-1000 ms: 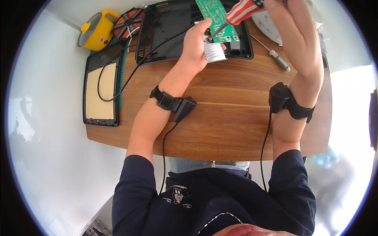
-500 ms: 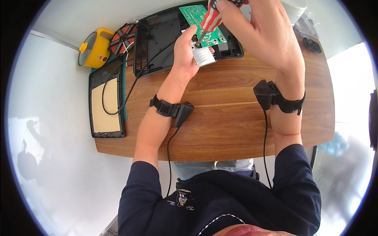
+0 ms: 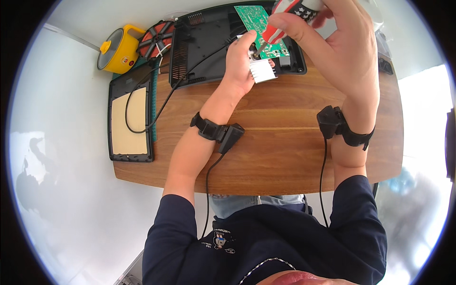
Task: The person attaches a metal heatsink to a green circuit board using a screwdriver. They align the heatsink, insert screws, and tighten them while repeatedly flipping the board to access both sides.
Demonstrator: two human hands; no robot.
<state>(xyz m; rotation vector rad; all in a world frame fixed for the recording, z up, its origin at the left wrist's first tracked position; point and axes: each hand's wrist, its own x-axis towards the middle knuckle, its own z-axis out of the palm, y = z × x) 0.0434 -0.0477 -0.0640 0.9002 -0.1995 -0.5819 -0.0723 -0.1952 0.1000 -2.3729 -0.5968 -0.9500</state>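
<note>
My left hand grips a green circuit board by its silver finned heat sink, the thumb lying on top near the joint between them. In my right hand is a screwdriver with a red, white and star-patterned handle, held between thumb and fingers. It slants down to the left, and its tip is at the dark part beside the heat sink; whether it sits in a screw cannot be made out. Beneath the board lies a black plastic housing. A black cable runs from beside my left hand.
At the far left stand a yellow pot and a red-and-black round fan-like part. A black frame with a cream panel lies on a green mat. A small black item rests at the far right of the wooden table.
Both hands, the board and the screwdriver appear farther right in the picture; the housing has shifted right too, though less. The screwdriver leans more. Both grips continue.
</note>
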